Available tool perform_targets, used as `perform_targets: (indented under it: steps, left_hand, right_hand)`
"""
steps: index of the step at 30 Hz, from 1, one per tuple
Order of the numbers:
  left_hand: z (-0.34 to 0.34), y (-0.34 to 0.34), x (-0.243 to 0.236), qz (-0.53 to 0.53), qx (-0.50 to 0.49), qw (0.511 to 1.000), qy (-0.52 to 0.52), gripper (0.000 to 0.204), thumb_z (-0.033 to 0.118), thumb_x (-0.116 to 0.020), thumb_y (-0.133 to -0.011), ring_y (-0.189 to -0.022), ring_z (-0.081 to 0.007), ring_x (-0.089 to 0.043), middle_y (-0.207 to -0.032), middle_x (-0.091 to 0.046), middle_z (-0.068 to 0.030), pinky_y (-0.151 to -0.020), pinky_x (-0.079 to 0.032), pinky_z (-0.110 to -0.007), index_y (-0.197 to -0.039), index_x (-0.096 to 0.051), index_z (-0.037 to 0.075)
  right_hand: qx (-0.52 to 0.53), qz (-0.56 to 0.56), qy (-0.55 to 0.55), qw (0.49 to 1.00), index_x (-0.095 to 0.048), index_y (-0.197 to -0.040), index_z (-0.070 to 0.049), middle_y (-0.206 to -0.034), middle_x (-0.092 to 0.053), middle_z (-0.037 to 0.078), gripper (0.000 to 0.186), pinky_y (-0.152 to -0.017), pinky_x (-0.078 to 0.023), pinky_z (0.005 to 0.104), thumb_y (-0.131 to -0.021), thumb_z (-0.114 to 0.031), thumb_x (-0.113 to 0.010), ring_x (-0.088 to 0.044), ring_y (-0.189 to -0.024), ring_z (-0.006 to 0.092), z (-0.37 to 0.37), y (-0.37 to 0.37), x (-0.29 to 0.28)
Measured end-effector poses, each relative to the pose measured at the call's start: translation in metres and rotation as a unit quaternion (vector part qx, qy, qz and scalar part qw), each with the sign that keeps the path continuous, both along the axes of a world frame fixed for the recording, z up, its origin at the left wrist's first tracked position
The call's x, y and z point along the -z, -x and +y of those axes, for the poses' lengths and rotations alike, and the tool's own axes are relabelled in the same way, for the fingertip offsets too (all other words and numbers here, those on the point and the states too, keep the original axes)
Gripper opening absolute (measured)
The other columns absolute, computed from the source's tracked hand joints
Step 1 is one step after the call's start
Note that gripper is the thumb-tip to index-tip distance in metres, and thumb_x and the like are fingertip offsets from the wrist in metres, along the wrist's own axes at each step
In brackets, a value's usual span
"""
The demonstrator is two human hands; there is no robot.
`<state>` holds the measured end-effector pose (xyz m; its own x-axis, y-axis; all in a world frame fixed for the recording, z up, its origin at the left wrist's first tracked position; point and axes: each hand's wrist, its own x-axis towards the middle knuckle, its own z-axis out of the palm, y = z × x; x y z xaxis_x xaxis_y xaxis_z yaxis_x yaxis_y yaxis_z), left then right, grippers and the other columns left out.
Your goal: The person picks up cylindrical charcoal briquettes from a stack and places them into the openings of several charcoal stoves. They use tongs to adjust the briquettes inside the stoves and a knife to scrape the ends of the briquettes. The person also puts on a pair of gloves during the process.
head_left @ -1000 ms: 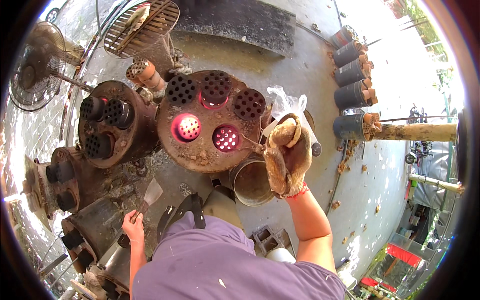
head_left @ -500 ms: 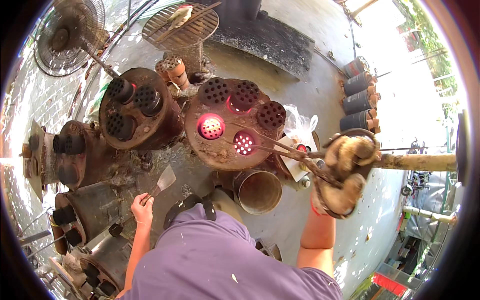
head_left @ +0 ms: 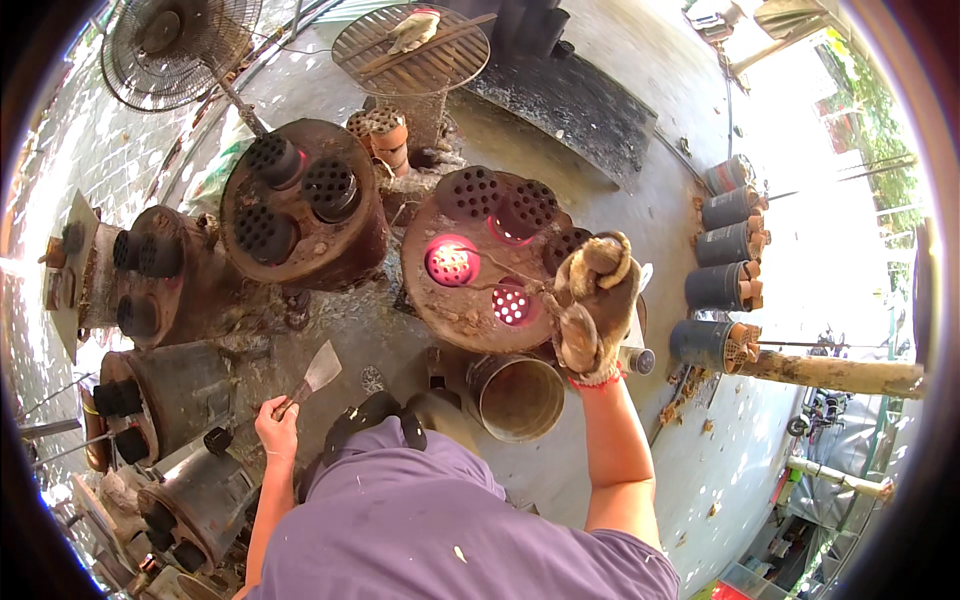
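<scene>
My left hand [head_left: 278, 428], bare, is closed round the handle of a scraper [head_left: 318, 372] whose flat blade points up and away. On my right hand [head_left: 598, 305] is a thick, soiled glove, its fingers wrapped round long metal tongs [head_left: 512, 268]. The tongs' thin arms reach left over the round rusty stove [head_left: 470, 325]. Their tips are close to a pink-glowing honeycomb coal briquette [head_left: 452, 264]; I cannot tell if they touch it. Nearer me in the same stove glows another briquette [head_left: 511, 303]. Dark briquettes [head_left: 470, 192] fill holes on the far side.
An open metal bucket [head_left: 516, 398] stands just in front of the stove. To its left is a second stove [head_left: 305, 205] with black briquettes; several more line the left side. A fan [head_left: 165, 45] and a slatted round rack [head_left: 412, 50] stand behind. Dark cylinders [head_left: 725, 250] line the right.
My gloved right hand has moved left, closer to the stove, still gripping the tongs. The stoves sit further right in view. My left hand keeps the scraper in nearly the same place.
</scene>
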<state>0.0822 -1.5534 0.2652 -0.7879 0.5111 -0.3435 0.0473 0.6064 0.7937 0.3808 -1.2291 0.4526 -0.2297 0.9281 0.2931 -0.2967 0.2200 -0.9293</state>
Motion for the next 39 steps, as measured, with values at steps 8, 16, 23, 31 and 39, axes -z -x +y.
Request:
perform_targets:
  steps: [8,16,23,31,39]
  left_hand:
    - [-0.007,-0.003,-0.004,-0.022,-0.034,0.999,-0.008,0.022,0.002,-0.065,-0.069,-0.065,-0.0087,-0.053,-0.075,-0.059,-0.0039,-0.06,-0.043,-0.022,-0.09,-0.059,-0.003]
    - [-0.005,-0.008,0.0,-0.021,-0.036,0.998,-0.049,0.021,0.002,-0.065,-0.07,-0.062,-0.0075,-0.051,-0.075,-0.058,-0.004,-0.055,-0.042,-0.021,-0.089,-0.058,-0.003]
    - [-0.011,-0.005,0.005,0.055,-0.01,0.995,-0.085,0.019,0.004,-0.063,-0.073,-0.043,-0.0052,-0.043,-0.062,-0.055,-0.002,-0.038,-0.033,-0.02,-0.09,-0.056,-0.003]
    - [0.015,-0.013,-0.016,-0.104,-0.036,0.993,-0.051,0.02,0.005,-0.063,-0.074,-0.042,-0.0101,-0.049,-0.065,-0.057,-0.0061,-0.038,-0.037,-0.022,-0.09,-0.055,-0.004]
    - [0.034,0.01,-0.015,-0.198,0.069,0.977,-0.025,0.02,0.007,-0.062,-0.076,-0.042,-0.0119,-0.051,-0.067,-0.059,-0.0088,-0.037,-0.038,-0.022,-0.09,-0.055,-0.004]
  right_hand:
    - [0.073,-0.086,-0.121,0.986,-0.043,-0.082,-0.002,-0.066,-0.042,-0.001,0.02,-0.049,-0.034,0.0189,-0.08,-0.014,-0.059,-0.034,-0.055,0.0047,0.059,0.057,0.022]
    - [0.059,-0.163,-0.178,0.969,-0.044,-0.076,-0.002,-0.062,-0.048,0.0,0.014,-0.048,-0.038,0.0195,-0.08,-0.009,-0.056,-0.041,-0.052,0.0052,0.067,0.101,0.012]
    - [0.093,-0.075,-0.224,0.967,-0.042,-0.066,-0.006,-0.057,-0.042,-0.003,0.019,-0.039,-0.032,0.0196,-0.081,-0.009,-0.051,-0.036,-0.047,0.0039,0.06,0.084,-0.067]
    - [0.124,-0.032,-0.28,0.952,-0.05,-0.078,0.001,-0.064,-0.043,0.005,0.013,-0.048,-0.032,0.0226,-0.084,-0.011,-0.047,-0.039,-0.054,0.012,0.005,-0.039,-0.199]
    - [0.398,-0.044,-0.29,0.869,-0.051,-0.092,0.012,-0.083,-0.057,0.022,0.033,-0.068,-0.052,0.0374,-0.087,-0.018,-0.037,-0.06,-0.071,0.0281,-0.144,-0.152,-0.241]
